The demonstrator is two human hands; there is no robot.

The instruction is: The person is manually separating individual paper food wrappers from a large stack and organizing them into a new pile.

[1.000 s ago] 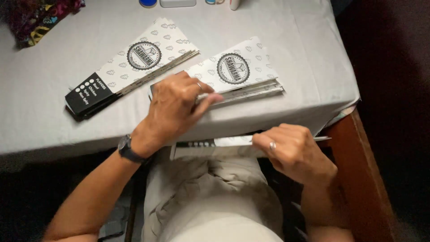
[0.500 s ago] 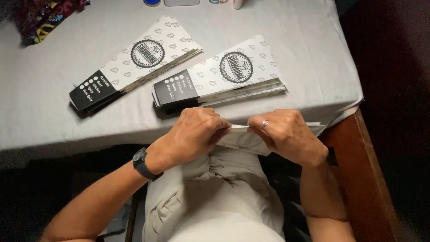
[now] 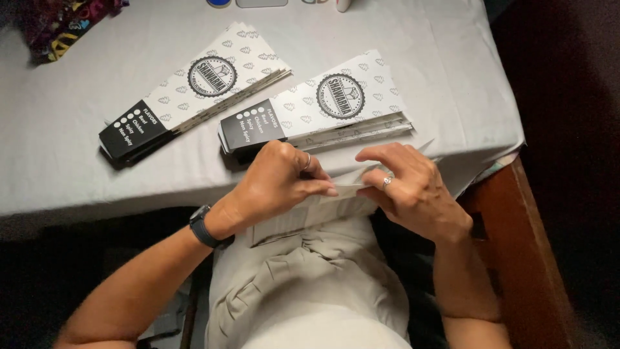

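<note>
Since a second ago the left hand [image 3: 278, 184] has left the nearer stack on the table and come down to the table edge, where it now meets the right hand [image 3: 407, 187]; both have closed in on one flat white paper sleeve [image 3: 345, 189] held over the lap. The left hand's fingertips are pressed together on the sleeve's left part, thumb beneath and fingers on top. The right hand pinches the sleeve's right part the same way, a ring showing on one finger. A dark wristwatch [image 3: 205, 226] sits on the left wrist.

Just beyond the hands, on the grey tablecloth [image 3: 77, 168], lies a stack of flat white patterned paper sleeves with black ends and a round black emblem [image 3: 316, 113]. A second like stack [image 3: 194, 90] lies to its left, well apart from the hands. At the far left corner sits a bundle of dark multicoloured fabric [image 3: 61, 26]. A brown wooden chair frame [image 3: 516, 239] shows at the right.
</note>
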